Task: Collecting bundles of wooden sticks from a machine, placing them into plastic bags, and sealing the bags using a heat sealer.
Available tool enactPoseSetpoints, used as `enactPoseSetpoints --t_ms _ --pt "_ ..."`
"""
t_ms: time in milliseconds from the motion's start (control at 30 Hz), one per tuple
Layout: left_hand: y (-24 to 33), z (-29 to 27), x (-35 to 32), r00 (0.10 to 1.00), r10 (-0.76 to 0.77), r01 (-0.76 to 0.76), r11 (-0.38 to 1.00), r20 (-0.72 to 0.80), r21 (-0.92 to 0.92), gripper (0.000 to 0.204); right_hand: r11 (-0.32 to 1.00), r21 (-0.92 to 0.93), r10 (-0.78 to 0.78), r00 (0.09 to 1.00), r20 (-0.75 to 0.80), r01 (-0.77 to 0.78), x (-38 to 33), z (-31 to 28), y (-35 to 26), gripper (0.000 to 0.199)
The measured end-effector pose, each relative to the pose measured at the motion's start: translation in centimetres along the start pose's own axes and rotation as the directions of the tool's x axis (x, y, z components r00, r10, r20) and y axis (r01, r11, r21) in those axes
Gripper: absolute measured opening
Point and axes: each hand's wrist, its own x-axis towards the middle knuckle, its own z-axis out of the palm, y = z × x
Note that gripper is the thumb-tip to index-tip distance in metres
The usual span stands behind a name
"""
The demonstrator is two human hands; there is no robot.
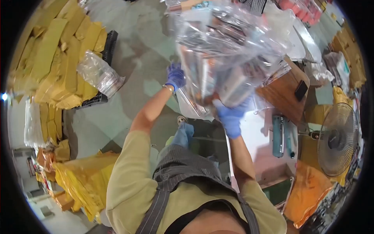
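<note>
Crinkly clear plastic bag (230, 46) of flat packets, held aloft, long axis roughly upright. Left hand (175, 77) and right hand (230, 117), blue-gloved: fingers clutch its lower edge, bag bulging above them.

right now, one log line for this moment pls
left hand: grips clear plastic bag | right hand: supports bag from below | bag: raised, full of flat packs | nearby: table, fan

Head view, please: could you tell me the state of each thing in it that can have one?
Clear plastic bag: full of flat packets, lifted off the floor.
Left hand: gloved, grip closed on the bag's side.
Right hand: gloved, gripping the bag from below.
Smaller clear bag: filled, resting on the yellow packages.
Fan: upright; running or not, cannot tell.
</note>
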Motion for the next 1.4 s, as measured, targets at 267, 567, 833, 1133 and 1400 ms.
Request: enactPoseSetpoints --t_ms 267,567,833,1133,1400 --pt "14.5 1.9 7.7 0.647 -0.373 -0.284 0.692 0.665 0.664 0.054 0.814 -0.526 0.41 0.885 0.222 -0.245 -6.8 6.3 15.6 0.081" --pt "8.5 1.9 3.0 0.629 -0.352 -0.317 0.698 0.693 0.642 0.076 0.507 -0.845 0.78 0.506 0.368 -0.167 -3.6 10.9 20.2 0.044" --pt "10.9 0.5 8.8 0.956 -0.071 -0.206 0.532 0.286 0.821 0.059 0.5 -0.605 0.587 0.756 -0.29 -0.62 -4.8 9.6 18.1 0.045" --pt "1.9 -6.7 7.9 0.692 -0.704 0.596 0.683 0.16 0.422 0.008 0.022 0.051 0.73 -0.019 -0.684 -0.998 -13.5 7.2 24.9 0.009" --pt "5.1 -28.7 13.5 0.457 -0.863 0.889 0.44 0.213 -0.126 0.01 0.403 0.52 0.865 0.129 -0.485 -0.753 1.6 26.0 7.1 0.016"
